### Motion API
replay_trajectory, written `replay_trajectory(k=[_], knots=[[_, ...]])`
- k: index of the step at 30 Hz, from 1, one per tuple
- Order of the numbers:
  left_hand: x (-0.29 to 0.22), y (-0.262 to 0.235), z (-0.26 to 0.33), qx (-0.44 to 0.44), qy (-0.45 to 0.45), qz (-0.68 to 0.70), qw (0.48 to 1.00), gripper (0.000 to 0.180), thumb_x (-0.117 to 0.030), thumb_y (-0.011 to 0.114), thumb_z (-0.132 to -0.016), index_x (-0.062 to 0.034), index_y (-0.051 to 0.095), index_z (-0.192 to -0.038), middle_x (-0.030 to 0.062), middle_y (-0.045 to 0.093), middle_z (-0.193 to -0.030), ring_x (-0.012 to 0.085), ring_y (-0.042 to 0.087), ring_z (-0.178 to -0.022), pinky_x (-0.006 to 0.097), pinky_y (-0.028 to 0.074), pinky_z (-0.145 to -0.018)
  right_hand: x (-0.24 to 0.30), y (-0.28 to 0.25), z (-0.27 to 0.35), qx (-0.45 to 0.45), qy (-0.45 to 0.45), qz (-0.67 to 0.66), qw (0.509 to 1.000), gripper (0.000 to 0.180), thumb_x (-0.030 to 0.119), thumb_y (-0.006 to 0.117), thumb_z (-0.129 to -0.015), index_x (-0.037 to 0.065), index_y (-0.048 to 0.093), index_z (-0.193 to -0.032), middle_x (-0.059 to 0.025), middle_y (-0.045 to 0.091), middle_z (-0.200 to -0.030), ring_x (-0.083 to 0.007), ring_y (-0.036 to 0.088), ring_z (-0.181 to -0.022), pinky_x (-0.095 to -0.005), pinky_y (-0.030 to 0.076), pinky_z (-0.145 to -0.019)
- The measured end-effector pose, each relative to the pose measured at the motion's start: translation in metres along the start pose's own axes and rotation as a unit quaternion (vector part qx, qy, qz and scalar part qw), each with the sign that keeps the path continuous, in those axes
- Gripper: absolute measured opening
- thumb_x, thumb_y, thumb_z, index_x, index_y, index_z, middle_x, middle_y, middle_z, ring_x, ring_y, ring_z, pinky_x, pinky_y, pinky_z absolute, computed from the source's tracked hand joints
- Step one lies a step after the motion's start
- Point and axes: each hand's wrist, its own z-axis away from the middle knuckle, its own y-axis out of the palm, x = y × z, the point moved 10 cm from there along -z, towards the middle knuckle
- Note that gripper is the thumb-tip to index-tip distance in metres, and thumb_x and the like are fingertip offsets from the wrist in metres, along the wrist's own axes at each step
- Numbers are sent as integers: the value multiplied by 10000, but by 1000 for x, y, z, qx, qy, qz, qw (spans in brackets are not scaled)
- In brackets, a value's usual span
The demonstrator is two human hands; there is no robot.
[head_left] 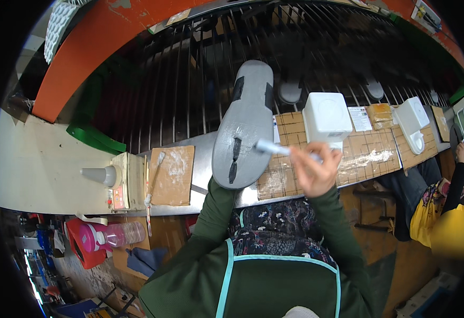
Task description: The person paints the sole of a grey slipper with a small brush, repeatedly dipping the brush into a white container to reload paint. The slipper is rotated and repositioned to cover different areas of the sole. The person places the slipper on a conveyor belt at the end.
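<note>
Sole (244, 119), grey, is positioned left of the right grip (317, 170), long axis running near to far. White applicator (275, 148) is held in that grip, tip at the sole's wide part. Left hand is hidden behind the sole; its grip cannot be determined.

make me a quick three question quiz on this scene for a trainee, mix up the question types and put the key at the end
1. True or false: the right hand holds a pale-handled tool.

2. What colour are the patches on the grey sole?
a) red
b) black
c) yellow

3. Can the left hand be seen, and what shows of that arm?

Key:
1. True; its tip, blurred, is at the sole's face.
2. b
3. No; only the dark green sleeve shows, running up to the sole, which hides the hand.
</note>
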Motion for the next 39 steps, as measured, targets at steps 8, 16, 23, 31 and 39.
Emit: replay_trajectory(k=[8,16,23,31,39], knots=[[-17,40,-4,-10,-3,-12,1000,496,-338,428,-979,-84,363,-1400,124,439,-1384,255,454,-1250,423,420,-1037,51,-6,21,-15,-75,-15,997,300,179,744,-713,223,740,-1010,-16,599,-822,-98,456,-595,-329,222,-696],[0,68,4,8,-62,-42,997,451,-348,429,-965,-80,432,-1328,121,497,-1305,253,507,-1168,417,449,-988,-35,-22,-41,-90,40,106,989,244,197,717,-770,183,740,-1013,-34,586,-885,-134,441,-612,-337,236,-696],[-24,61,12,-16,-43,-44,998,424,-356,429,-953,-76,491,-1265,118,549,-1235,253,554,-1096,412,473,-945,11,-12,-4,-95,-37,118,988,261,157,705,-758,192,739,-1015,-43,617,-841,-105,471,-601,-327,235,-680],[-149,-13,-85,-41,143,-47,988,409,-366,430,-940,-72,559,-1193,115,607,-1155,251,607,-1014,406,501,-897,-33,95,70,136,193,-883,406,154,135,504,-932,-4,568,-917,-61,498,-916,-121,426,-646,-263,318,-613],[-216,-181,-124,-517,172,27,838,485,-427,442,-924,-64,546,-1228,131,583,-1215,263,594,-1048,386,469,-943,-60,124,105,126,216,-883,398,235,219,565,-933,144,645,-1141,-60,528,-985,-138,430,-635,-330,322,-662]])
